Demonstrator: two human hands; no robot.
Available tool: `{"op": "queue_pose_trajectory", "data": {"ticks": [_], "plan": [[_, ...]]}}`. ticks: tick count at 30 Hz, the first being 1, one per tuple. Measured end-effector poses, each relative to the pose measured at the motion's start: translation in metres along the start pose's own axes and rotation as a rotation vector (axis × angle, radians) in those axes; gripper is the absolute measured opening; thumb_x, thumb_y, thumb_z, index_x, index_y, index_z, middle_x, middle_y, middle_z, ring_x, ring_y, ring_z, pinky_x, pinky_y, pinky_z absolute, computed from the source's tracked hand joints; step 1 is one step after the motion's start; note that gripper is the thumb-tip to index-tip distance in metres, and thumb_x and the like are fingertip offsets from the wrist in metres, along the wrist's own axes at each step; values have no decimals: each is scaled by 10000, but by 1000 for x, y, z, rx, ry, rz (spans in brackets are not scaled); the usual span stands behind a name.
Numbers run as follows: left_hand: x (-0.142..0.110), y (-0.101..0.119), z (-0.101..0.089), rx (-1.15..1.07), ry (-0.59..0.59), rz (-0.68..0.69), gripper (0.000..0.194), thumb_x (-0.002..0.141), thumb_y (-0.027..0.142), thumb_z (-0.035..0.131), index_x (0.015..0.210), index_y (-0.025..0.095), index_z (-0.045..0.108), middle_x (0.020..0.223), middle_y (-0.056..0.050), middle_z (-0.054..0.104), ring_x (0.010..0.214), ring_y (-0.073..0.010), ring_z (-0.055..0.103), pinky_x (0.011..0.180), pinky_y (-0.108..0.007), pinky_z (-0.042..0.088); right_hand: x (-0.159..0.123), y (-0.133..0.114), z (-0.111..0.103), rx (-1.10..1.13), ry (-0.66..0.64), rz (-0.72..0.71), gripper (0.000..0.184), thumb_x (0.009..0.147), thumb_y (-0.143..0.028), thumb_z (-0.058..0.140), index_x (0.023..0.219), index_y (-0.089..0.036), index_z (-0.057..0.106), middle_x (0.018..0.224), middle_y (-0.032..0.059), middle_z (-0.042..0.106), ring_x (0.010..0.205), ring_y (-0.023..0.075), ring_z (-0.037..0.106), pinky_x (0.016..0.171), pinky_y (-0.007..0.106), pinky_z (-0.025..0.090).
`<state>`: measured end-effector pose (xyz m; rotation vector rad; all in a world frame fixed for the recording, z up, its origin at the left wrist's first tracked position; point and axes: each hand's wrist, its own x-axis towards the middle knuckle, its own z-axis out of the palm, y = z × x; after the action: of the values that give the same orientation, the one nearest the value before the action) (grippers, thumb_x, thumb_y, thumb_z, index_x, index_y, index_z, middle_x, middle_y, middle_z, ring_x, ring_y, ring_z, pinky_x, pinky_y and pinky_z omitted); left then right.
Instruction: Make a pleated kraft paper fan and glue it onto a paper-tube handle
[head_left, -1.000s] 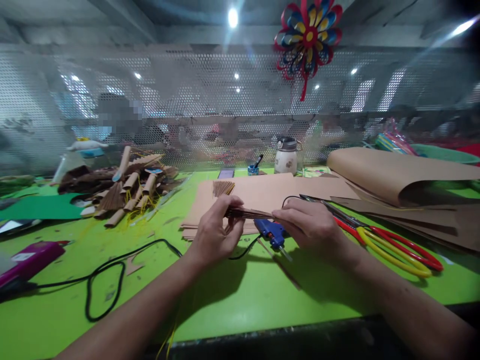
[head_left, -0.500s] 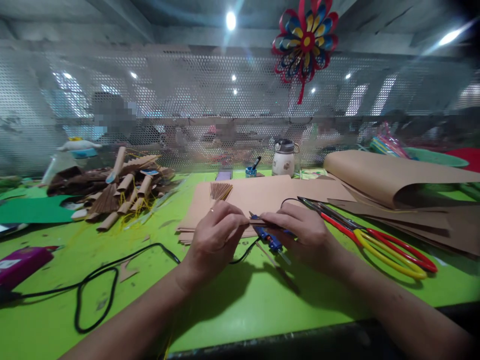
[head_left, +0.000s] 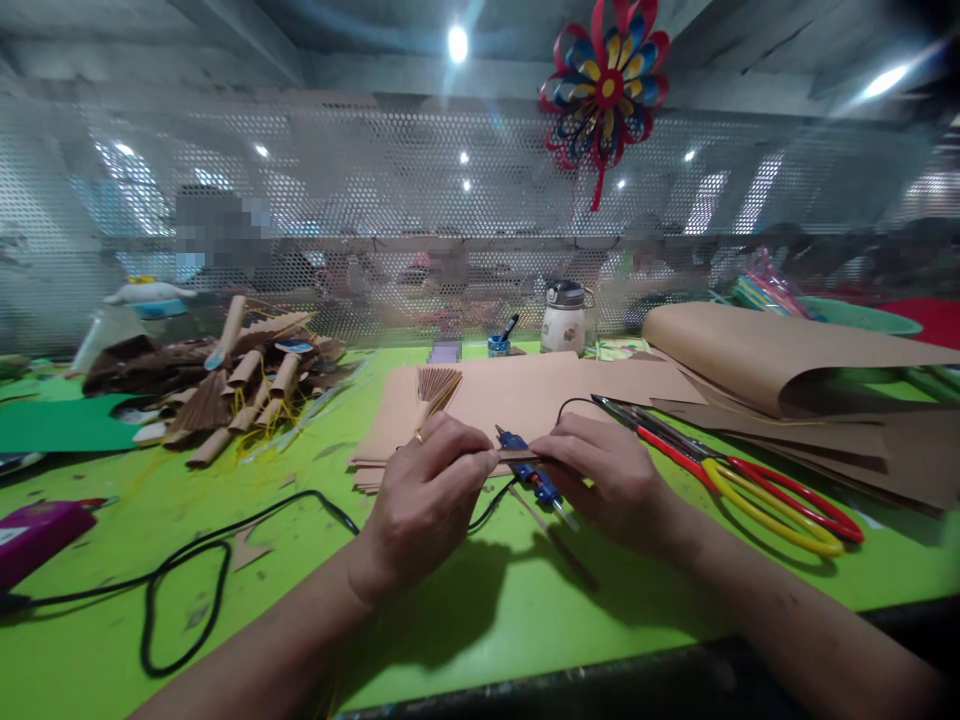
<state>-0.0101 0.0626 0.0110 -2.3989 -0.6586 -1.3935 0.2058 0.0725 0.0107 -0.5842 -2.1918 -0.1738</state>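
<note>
A narrow strip of folded brown paper (head_left: 517, 456) stretches between my two hands, seen almost edge-on. Its left end is pinched in the fingers of my left hand (head_left: 429, 500), which wears a ring. My right hand (head_left: 615, 480) grips the other end between thumb and fingers. Beneath the strip, a blue glue gun (head_left: 541, 485) with a clear glue stick lies on the table. Behind my left hand a small pleated paper fan (head_left: 438, 386) rests on stacked kraft paper sheets (head_left: 517, 385). A thin brown paper strip (head_left: 559, 545) lies near the glue gun.
Red-and-yellow-handled scissors (head_left: 772, 505) lie at right, near a large curled paper sheet (head_left: 750, 345). Paper rolls and yellow thread (head_left: 244, 400) are heaped at left. A black cord (head_left: 187, 550) loops from a purple device (head_left: 41, 535). At the back stands a white bottle (head_left: 563, 322).
My hands have moved slightly apart and tilted the folded paper, so more of its face shows. The whole view has shifted a little. Both hands keep their hold.
</note>
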Motion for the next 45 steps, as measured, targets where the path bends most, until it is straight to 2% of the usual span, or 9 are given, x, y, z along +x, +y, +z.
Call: {"op": "queue_pose_trajectory", "data": {"ticks": [4, 8, 13, 16, 19, 22, 27, 34, 45], "plan": [[0, 0, -3, 4, -6, 29, 196, 791, 29, 579, 910, 184, 591, 863, -57, 610, 767, -146, 513, 661, -297, 459, 2, -5, -6, 283, 7, 205, 306, 817, -286, 628, 1080, -129, 608, 846, 72, 658, 729, 157, 586, 658, 294, 473], [0, 2, -3, 13, -23, 55, 190, 803, 41, 570, 918, 190, 594, 873, -64, 624, 769, -152, 526, 657, -300, 466, 6, -8, -9, 498, -47, 461, 216, 881, -308, 537, 872, -141, 674, 623, 10, 619, 521, 95, 520, 479, 218, 411], [0, 2, 0, 2, -21, 35, 228, 771, 13, 582, 918, 187, 602, 852, -54, 613, 759, -147, 527, 665, -298, 474, 10, -7, -9, 575, -107, 564, 164, 825, -266, 609, 774, -133, 689, 641, 25, 634, 548, 100, 526, 482, 217, 407], [1, 0, 0, -110, -30, -103, 353, 750, 5, 568, 1040, 204, 592, 943, -69, 586, 841, -164, 549, 712, -312, 504, 10, -6, -8, 540, -79, 555, 122, 815, -236, 620, 779, -138, 683, 664, 31, 646, 569, 112, 547, 505, 231, 425], [2, -1, -1, -296, -109, -322, 531, 729, 40, 552, 1232, 198, 490, 1116, -117, 542, 976, -202, 560, 789, -349, 527, 7, -5, -5, 386, 13, 412, 75, 811, -185, 620, 770, -143, 665, 665, 27, 638, 582, 116, 546, 538, 247, 423], [2, -2, 0, -409, -203, -469, 540, 765, 104, 543, 1289, 184, 443, 1086, -117, 588, 965, -203, 595, 795, -348, 535, 5, -3, -1, 296, 63, 264, 63, 827, -158, 596, 790, -151, 646, 677, 26, 626, 595, 120, 539, 561, 259, 422], [0, -3, 8, -336, -280, -461, 154, 837, 203, 581, 966, 184, 662, 817, -44, 677, 717, -138, 626, 641, -254, 515, 2, 2, 2, 280, 60, 179, 70, 845, -142, 565, 826, -152, 632, 685, 29, 604, 614, 127, 531, 560, 264, 419], [1, -2, 9, -372, -267, -429, 188, 855, 186, 563, 987, 186, 697, 726, -28, 677, 633, -106, 614, 563, -197, 464, 3, 2, 2, 334, -43, 201, 113, 860, -157, 569, 933, -141, 654, 792, 61, 654, 717, 145, 591, 659, 280, 471], [6, 3, 6, -555, -363, -685, 187, 828, 234, 586, 929, 153, 720, 594, -14, 637, 515, -95, 529, 490, -191, 402, 5, -6, 2, 412, -59, 354, 118, 847, -177, 574, 836, -135, 684, 722, 42, 648, 665, 132, 581, 617, 258, 442]]}}
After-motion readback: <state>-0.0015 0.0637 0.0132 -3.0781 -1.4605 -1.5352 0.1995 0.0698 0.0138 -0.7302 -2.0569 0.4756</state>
